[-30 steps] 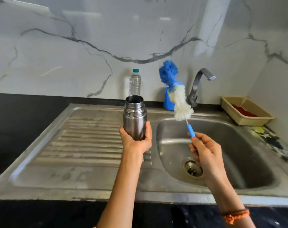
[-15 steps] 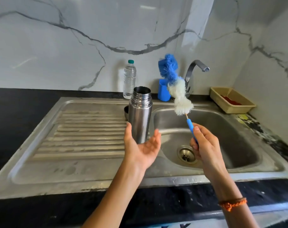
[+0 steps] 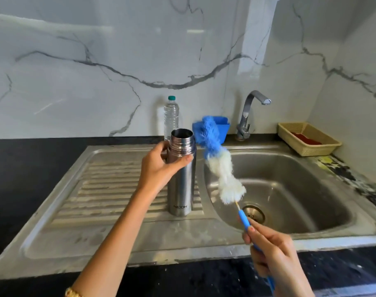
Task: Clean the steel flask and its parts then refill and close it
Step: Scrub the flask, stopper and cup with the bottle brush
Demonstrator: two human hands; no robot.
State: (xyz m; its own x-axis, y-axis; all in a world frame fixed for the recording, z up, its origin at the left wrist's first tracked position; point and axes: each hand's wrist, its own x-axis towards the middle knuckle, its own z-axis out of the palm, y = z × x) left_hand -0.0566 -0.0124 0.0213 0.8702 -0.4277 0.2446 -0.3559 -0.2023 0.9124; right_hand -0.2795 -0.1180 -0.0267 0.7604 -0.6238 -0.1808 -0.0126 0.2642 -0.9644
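Your left hand [image 3: 159, 166] is gripping the steel flask [image 3: 181, 174] just below its threaded neck, fingers curled round the back and thumb pressing across the front. The flask is standing upright, mouth open, on the ribbed drainboard [image 3: 110, 189] right beside the sink basin [image 3: 290, 189]. Your right hand [image 3: 275, 260] is pinching the blue handle of the bottle brush [image 3: 222, 170], fingers folded closed around it, and the brush's blue-and-white head is slanting up over the basin, its blue tip just beside the flask's mouth. A plastic water bottle [image 3: 171, 116] is standing behind the flask.
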